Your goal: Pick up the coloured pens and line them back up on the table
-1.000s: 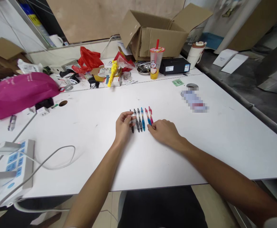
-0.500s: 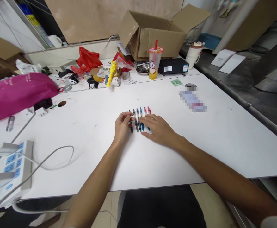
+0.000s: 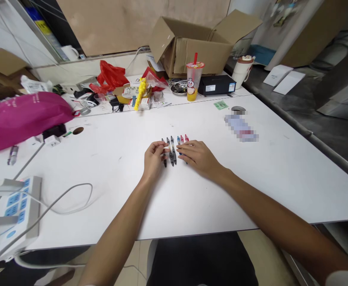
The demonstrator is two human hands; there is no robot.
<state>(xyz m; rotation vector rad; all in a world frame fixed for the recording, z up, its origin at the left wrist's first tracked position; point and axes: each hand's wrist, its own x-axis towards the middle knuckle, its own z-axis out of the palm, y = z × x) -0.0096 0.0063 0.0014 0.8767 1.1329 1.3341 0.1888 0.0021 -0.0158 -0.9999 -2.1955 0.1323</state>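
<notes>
Three black pens lie side by side on the white table, pointing away from me. The leftmost black pen [image 3: 165, 162] passes under the fingers of my left hand [image 3: 154, 159], which is closed around its middle with the fingertips bent in. The other black pens, such as the rightmost black pen [image 3: 174, 155], are just right of those fingertips. Across a small gap lie a blue pen [image 3: 178, 140], a pink pen [image 3: 182, 139] and a red pen [image 3: 186, 138]. My right hand [image 3: 199, 157] rests over these three with fingers stretched out, hiding their lower parts.
A white power strip [image 3: 32, 210] with a looping cable sits at the left. Along the back are a magenta bag [image 3: 28, 117], a red plastic bag [image 3: 110, 77], a drink cup [image 3: 193, 85], a black box [image 3: 217, 84] and an open carton [image 3: 202, 53]. A tape roll [image 3: 238, 109] lies right.
A gap has opened between the black pens and the coloured ones. My right hand has shifted slightly right and away from me, its thumb now tucked in. My left hand has barely moved.
</notes>
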